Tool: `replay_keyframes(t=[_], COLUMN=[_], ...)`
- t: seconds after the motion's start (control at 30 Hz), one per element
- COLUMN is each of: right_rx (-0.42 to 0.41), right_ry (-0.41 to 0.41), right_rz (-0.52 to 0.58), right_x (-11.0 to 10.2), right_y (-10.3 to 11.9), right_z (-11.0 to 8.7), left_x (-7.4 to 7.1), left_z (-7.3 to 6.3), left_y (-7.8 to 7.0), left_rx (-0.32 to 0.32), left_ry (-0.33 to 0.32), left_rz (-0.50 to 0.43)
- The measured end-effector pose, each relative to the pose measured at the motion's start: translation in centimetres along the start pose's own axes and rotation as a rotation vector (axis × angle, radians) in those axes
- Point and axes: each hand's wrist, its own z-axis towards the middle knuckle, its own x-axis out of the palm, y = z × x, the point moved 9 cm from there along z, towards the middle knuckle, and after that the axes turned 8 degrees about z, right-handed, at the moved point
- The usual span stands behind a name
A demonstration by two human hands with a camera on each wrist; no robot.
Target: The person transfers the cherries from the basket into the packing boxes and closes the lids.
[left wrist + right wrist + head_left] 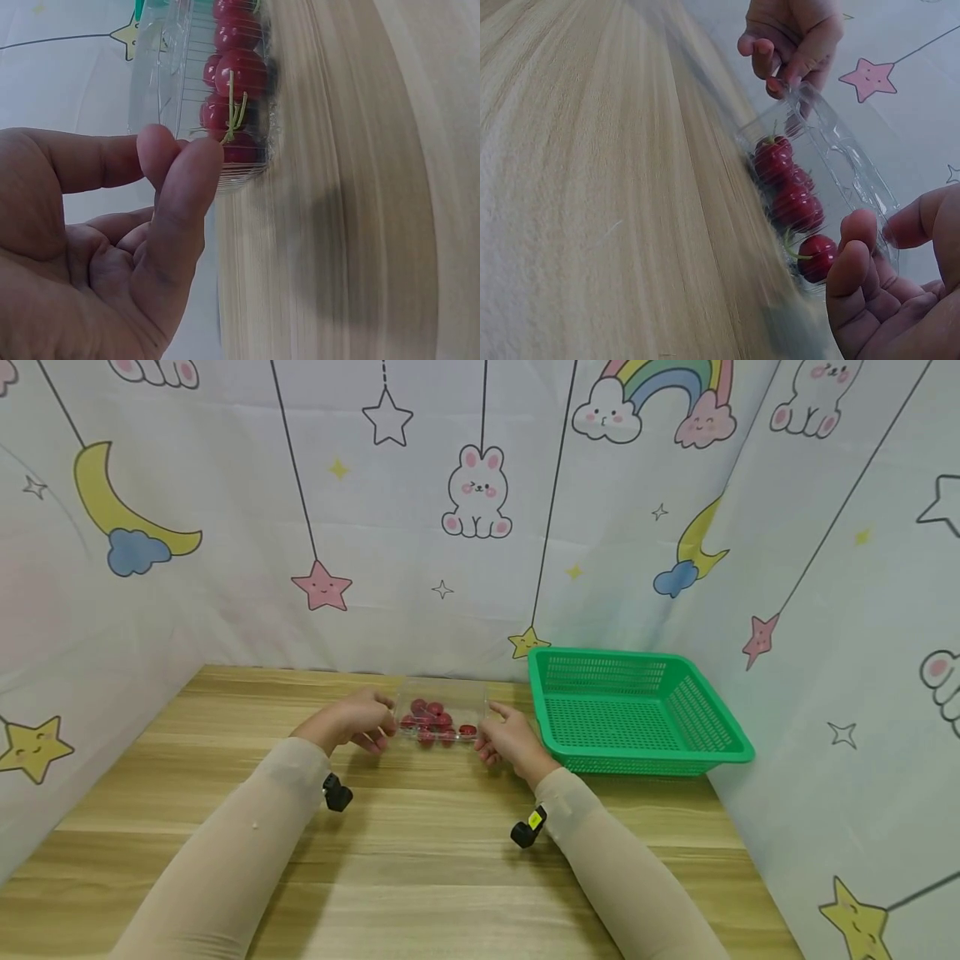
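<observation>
A clear plastic box [442, 714] with several dark red cherries [435, 720] in it is at the back middle of the wooden table. Green stems [236, 112] show on some cherries. My left hand [358, 718] is at the box's left end, thumb and fingers bent at its edge. Across from it, my right hand [512, 739] pinches the edge at the right end, thumb on one side and fingers on the other. In the right wrist view the cherries [787, 191] lie along the box's lower part. I cannot tell whether its lid is fully closed.
A green plastic basket [637, 762] with perforated sides stands on the table [420, 860], close to the right hand. Behind and at both sides hangs a pale cloth [405, 527] printed with stars, moons and rabbits.
</observation>
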Motion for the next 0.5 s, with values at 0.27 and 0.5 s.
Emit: replay_keyframes(t=[0.27,0.5], right_rx=[-0.001,-0.005], right_ry=[-0.003,-0.006], right_rz=[-0.019,-0.044], right_x=[-0.10,-0.11], right_y=[0.07,0.25], right_z=[0.06,-0.23], left_x=[-0.10,0.07], left_z=[0.17,0.08], left_y=[0.21,0.05], left_rx=[-0.009,0.002], left_ry=[0.005,0.011], left_rz=[0.006,0.012])
